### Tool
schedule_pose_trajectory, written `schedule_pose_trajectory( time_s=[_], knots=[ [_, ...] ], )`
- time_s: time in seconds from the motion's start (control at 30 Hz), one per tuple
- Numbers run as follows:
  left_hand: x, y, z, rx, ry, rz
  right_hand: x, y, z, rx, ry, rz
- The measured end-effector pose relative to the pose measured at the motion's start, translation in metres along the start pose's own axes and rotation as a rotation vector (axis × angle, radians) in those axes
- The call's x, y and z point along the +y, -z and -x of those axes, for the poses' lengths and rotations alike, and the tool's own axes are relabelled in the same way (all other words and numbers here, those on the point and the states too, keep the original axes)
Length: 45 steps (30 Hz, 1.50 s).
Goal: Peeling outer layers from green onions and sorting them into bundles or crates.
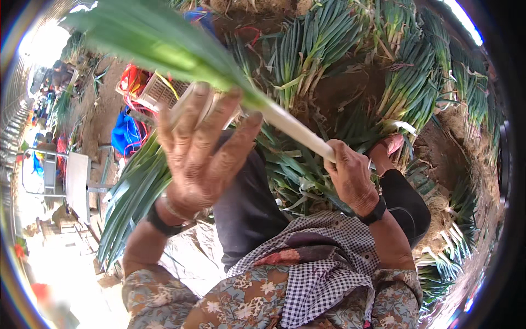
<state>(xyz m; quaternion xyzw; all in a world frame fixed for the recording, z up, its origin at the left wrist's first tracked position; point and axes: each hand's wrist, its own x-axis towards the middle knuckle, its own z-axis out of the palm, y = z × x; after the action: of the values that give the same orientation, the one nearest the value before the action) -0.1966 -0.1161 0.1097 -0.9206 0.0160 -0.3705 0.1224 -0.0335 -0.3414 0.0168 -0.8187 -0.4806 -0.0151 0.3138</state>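
Right hand (350,172): fingers clamped on white end of leek (293,128), slanted, blurred leaves up-left. Left hand (205,145): fingers spread at leaves, contact unclear. Leek bundles (312,49) on soil (345,90) ahead.

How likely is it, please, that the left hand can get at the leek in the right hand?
Probably yes: the left hand is open at or near the leek, whose white end the right hand holds, and nothing visible blocks the way.
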Motion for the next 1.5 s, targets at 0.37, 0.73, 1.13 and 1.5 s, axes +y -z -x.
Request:
schedule_pose_trajectory(
  time_s=[0.37, 0.73, 1.13, 1.5],
  knots=[
    [-0.179, 0.016, 0.131, -0.426, 0.352, -0.190, 0.043, -0.034, -0.068, -0.008, 0.023, 0.137],
    [-0.215, -0.105, 0.291, -0.683, 0.989, 0.057, 0.132, -0.115, 0.035, -0.724, -0.216, 0.086],
    [-0.223, -0.162, 0.285, -0.617, 0.644, -0.026, 0.162, -0.167, 0.036, -0.648, -0.191, -0.049],
    [-0.220, -0.141, 0.297, -0.925, 0.709, 0.098, 0.239, -0.235, -0.063, -0.495, -0.752, -0.681]
  ],
)
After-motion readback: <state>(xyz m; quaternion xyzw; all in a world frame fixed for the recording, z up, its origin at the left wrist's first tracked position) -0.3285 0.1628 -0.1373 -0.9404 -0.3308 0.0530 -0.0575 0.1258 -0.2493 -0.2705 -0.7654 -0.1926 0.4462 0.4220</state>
